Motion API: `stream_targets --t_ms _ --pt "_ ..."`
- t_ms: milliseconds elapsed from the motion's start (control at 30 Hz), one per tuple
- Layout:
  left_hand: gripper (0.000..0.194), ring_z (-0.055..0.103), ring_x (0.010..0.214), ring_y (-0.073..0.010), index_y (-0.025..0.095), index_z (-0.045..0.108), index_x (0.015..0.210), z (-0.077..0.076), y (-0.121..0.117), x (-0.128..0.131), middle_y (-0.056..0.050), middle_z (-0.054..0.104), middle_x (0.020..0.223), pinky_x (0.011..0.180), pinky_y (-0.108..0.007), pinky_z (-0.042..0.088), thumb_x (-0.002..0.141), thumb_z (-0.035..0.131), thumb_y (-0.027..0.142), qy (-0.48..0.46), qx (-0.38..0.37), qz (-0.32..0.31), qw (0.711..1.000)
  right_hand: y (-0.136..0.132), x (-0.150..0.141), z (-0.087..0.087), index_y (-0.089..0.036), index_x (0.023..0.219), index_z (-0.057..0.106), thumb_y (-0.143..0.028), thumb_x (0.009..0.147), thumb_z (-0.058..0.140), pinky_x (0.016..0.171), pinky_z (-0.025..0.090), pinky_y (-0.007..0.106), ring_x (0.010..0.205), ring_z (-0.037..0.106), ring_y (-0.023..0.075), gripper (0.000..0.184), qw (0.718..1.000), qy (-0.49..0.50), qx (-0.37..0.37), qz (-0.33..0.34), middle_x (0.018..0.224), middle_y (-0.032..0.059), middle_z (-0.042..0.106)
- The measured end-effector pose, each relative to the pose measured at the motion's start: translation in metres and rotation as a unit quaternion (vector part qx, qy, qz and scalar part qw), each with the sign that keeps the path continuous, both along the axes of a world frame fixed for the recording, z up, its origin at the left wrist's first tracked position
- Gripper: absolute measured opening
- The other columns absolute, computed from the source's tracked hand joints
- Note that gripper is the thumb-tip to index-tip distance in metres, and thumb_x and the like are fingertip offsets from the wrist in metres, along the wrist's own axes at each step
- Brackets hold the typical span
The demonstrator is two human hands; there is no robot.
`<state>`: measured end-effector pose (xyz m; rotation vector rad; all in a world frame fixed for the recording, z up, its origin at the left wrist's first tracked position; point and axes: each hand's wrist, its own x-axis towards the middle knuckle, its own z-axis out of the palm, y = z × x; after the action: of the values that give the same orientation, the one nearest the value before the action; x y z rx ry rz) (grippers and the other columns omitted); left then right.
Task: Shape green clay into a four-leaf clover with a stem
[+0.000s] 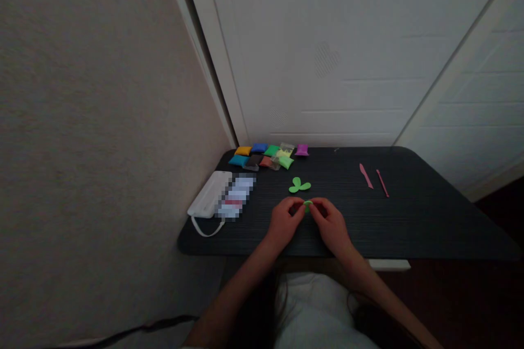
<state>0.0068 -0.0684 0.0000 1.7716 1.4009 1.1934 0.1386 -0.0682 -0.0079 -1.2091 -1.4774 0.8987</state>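
Two hands (285, 222) (331, 222), one green piece (308, 206) between, one trefoil (299, 186)

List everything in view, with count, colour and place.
table: 1, black, across the middle
packets: 9, orange, two blues, two greens, pale yellow, magenta, dark, reddish; far left of table
white device: 1, white, left end of table
phone: 1, screen blurred, beside the device
cable: 1, white, below both
three-lobed piece: 1, light green, table centre
knife-shaped tool: 1, pink, right side
thin tool: 1, pink, right of the knife shape
wall: 1, greyish, left
panelling: white, behind table
cord: 1, black, lower left
small piece: 1, green, between the hands
left hand, right hand: near table edge
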Motion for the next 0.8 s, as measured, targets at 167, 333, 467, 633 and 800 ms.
stream_targets --t_ms 167,333,467,633,800 --pt "0.021 0.054 0.071 -0.0125 0.017 0.058 0.083 -0.0007 0.0010 -0.0001 -0.002 0.060 0.080 0.065 -0.024 0.042 0.076 0.047 0.034 -0.001 -0.004 0.011 1.000 0.0017 -0.0006 -0.0024 -0.019 0.086 0.058 -0.034 0.077 0.046 0.068 0.042 0.029 0.074 0.055 0.0163 0.021 1.000 -0.010 0.019 -0.007 0.083 0.0037 0.060" --pt "0.022 0.054 0.071 -0.0127 0.018 0.059 0.083 0.0001 0.0006 -0.0006 -0.002 0.060 0.079 0.064 -0.024 0.042 0.075 0.047 0.035 -0.006 -0.006 0.005 1.000 0.0021 -0.0001 -0.0030 -0.020 0.086 0.057 -0.033 0.077 0.046 0.068 0.042 0.028 0.074 0.055 0.0162 0.020 1.000 -0.011 0.019 0.000 0.083 0.0032 0.060" --pt "0.021 0.055 0.072 -0.0127 0.018 0.058 0.084 -0.0015 0.0008 0.0001 -0.002 0.060 0.080 0.065 -0.024 0.042 0.075 0.048 0.034 -0.010 -0.009 0.006 1.000 0.0023 0.0001 -0.0034 -0.020 0.086 0.056 -0.034 0.077 0.046 0.068 0.042 0.028 0.074 0.054 0.0160 0.020 1.000 -0.018 0.010 0.002 0.083 0.0031 0.060" --pt "0.021 0.055 0.071 -0.0129 0.018 0.058 0.084 -0.0053 0.0022 0.0010 -0.002 0.061 0.080 0.065 -0.025 0.043 0.074 0.049 0.033 -0.017 -0.011 0.018 1.000 0.0018 0.0002 -0.0020 -0.020 0.086 0.056 -0.034 0.077 0.046 0.067 0.042 0.028 0.072 0.054 0.0157 0.020 1.000 -0.022 0.004 0.002 0.081 0.0026 0.060" --pt "0.021 0.055 0.071 -0.0134 0.017 0.059 0.084 -0.0054 0.0029 0.0005 -0.002 0.061 0.079 0.066 -0.026 0.043 0.073 0.050 0.033 -0.024 -0.019 0.020 0.999 0.0005 -0.0003 0.0005 -0.020 0.085 0.056 -0.035 0.077 0.046 0.066 0.042 0.028 0.071 0.054 0.0156 0.020 1.000 -0.018 -0.004 0.004 0.079 0.0024 0.060"
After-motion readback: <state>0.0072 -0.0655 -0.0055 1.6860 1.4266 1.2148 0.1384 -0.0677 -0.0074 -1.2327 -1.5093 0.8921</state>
